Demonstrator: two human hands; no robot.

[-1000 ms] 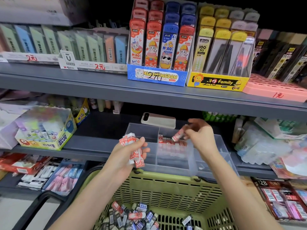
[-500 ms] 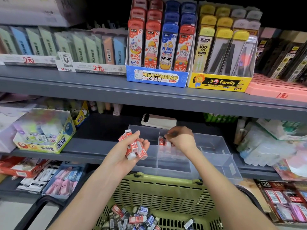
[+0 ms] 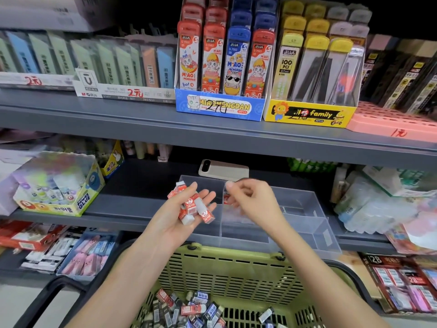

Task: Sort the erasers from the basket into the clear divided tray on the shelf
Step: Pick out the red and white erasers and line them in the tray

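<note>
Right hand (image 3: 250, 200) hovers above the middle compartment of the clear divided tray (image 3: 305, 209), fingers loosely curled and pinching nothing that can be seen. A second ago it carried one red-sleeved eraser toward that compartment, and half a second ago it was down inside it. It has now risen empty, so that eraser seems to have been dropped in.

Everything below is placed relative to the tray, largest first. The grey shelf (image 3: 132, 204) carries the tray, which sits at its front edge. The green basket (image 3: 227, 275) is just in front of and below the tray, its rim close to the tray's front wall, with many loose mixed erasers (image 3: 189, 308) left in its bottom. A phone (image 3: 224, 170) lies on the shelf just behind the tray.

The left hand (image 3: 179, 216) is held over the tray's left compartment, palm up and cupped around a handful of red erasers (image 3: 194, 207), as it was a second ago. A sliver of the red erasers in the tray (image 3: 226, 199) shows in the middle compartment, mostly hidden behind the right hand.

One more eraser looks sorted. The likely next move is for the right hand to take another from the left palm.
</note>
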